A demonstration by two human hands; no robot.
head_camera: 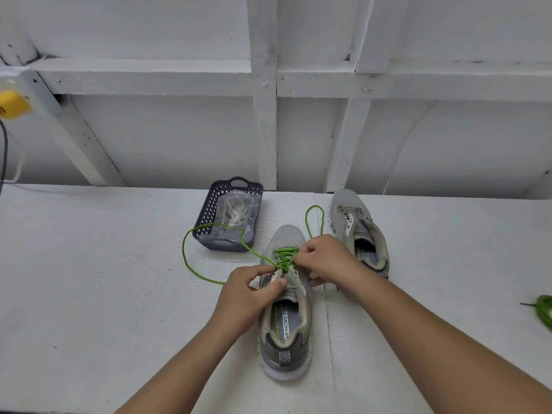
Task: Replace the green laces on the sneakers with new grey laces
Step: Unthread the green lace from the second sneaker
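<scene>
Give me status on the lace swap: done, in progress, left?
Done: far sneaker has no lace; a green lace lies at the table's right edge. In hand: near sneaker is partly unlaced, its green lace trailing loose; right hand pinches at the crossings, left hand holds the tongue area. Left: finish unlacing, then thread both; the bagged laces sit in the basket.

A white painted bench [89, 294] meets a white framed wall [179, 138] behind it; a yellow object [13, 104] sits at the wall's left edge
</scene>
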